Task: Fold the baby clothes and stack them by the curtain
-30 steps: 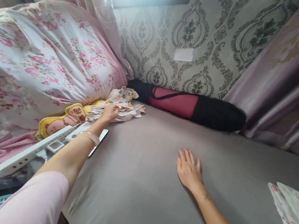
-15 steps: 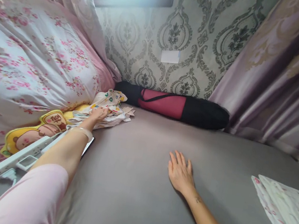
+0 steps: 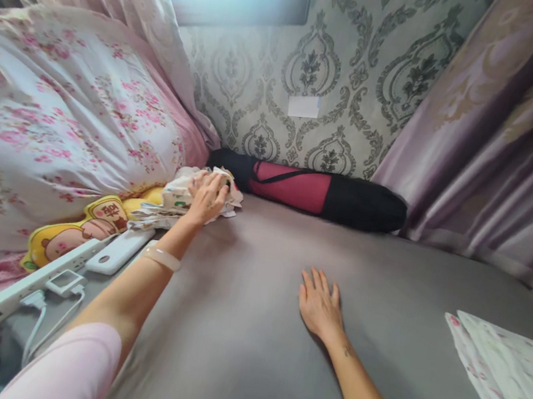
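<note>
My left hand reaches far forward and closes over a crumpled white patterned cloth that lies at the back left of the grey mattress, against the floral duvet. A pale bracelet sits on that wrist. My right hand rests flat on the mattress, palm down, fingers spread, holding nothing.
A red and black roll bag lies along the patterned wall. A yellow cartoon cushion, a white phone and a white power strip with a plug sit at the left edge. Folded floral cloths lie at the right. A purple curtain hangs on the right.
My left hand has moved right and up onto the top of the patterned cloth and bunched it under the fingers. My right hand has stayed flat on the mattress.
</note>
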Available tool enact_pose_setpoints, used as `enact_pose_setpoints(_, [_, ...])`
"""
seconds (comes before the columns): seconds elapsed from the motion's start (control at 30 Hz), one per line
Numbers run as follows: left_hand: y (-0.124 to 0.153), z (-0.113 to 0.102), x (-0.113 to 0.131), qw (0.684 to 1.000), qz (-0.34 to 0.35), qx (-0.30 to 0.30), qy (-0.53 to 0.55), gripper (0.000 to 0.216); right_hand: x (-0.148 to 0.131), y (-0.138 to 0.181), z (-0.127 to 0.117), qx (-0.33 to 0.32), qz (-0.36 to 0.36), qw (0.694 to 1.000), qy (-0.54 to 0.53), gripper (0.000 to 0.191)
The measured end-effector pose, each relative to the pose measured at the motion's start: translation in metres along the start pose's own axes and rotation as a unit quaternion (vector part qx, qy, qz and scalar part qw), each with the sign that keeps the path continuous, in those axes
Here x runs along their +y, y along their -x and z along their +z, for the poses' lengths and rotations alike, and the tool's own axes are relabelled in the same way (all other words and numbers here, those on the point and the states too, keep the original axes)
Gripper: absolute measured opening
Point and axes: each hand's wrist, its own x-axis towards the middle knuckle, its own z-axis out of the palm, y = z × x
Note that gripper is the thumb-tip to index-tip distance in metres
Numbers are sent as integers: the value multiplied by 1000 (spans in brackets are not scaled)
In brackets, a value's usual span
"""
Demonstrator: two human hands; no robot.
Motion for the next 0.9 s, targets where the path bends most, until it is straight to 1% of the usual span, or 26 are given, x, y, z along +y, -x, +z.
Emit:
enact_pose_setpoints(0.07, [14, -1, 27, 999, 16, 7, 31, 42, 1, 0, 0, -1, 0, 1000, -13, 54])
enact_pose_setpoints(0.2, [51, 1, 77, 990, 36, -19, 133, 37, 4, -1, 1, 8, 0, 999, -50, 53])
enact_pose_setpoints(0.27, [74, 6, 100, 981, 60, -35, 184, 34, 6, -1, 2, 31, -2, 996, -88, 57])
enact_pose_setpoints(0.33, [98, 10, 121, 968, 90, -59, 226, 32, 7, 0, 2, 70, -5, 987, -143, 68])
enact_pose_setpoints(0.4, [121, 12, 142, 953, 117, -93, 264, 32, 7, 1, 1, 114, -15, 972, -204, 83])
enact_pose_setpoints(0.47, [139, 10, 160, 935, 137, -126, 301, 31, 6, 1, -1, 163, -35, 951, -260, 92])
enact_pose_setpoints(0.5, [146, 7, 168, 927, 145, -138, 318, 30, 5, 0, -3, 191, -48, 938, -285, 91])
enact_pose_setpoints(0.57, [156, -1, 180, 909, 161, -161, 349, 28, 4, 0, -8, 247, -84, 907, -330, 78])
enact_pose_setpoints(0.63, [161, -9, 186, 894, 177, -182, 370, 27, 5, -1, -16, 278, -126, 879, -366, 54])
enact_pose_setpoints(0.67, [163, -12, 185, 888, 183, -189, 376, 28, 6, 0, -21, 279, -140, 871, -380, 42])
enact_pose_setpoints(0.7, [165, -15, 183, 887, 186, -191, 378, 32, 6, 1, -27, 272, -143, 867, -393, 33])
enact_pose_setpoints(0.73, [166, -16, 179, 889, 184, -188, 374, 39, 7, 2, -32, 261, -128, 866, -406, 28])
enact_pose_setpoints(0.77, [168, -16, 173, 896, 177, -182, 364, 48, 8, 3, -39, 250, -95, 868, -419, 26])
enact_pose_setpoints(0.83, [171, -14, 159, 919, 153, -167, 323, 67, 8, 7, -54, 245, -4, 864, -439, 24])
enact_pose_setpoints(0.9, [176, -10, 144, 940, 121, -168, 272, 83, 9, 10, -71, 275, 70, 850, -444, 22])
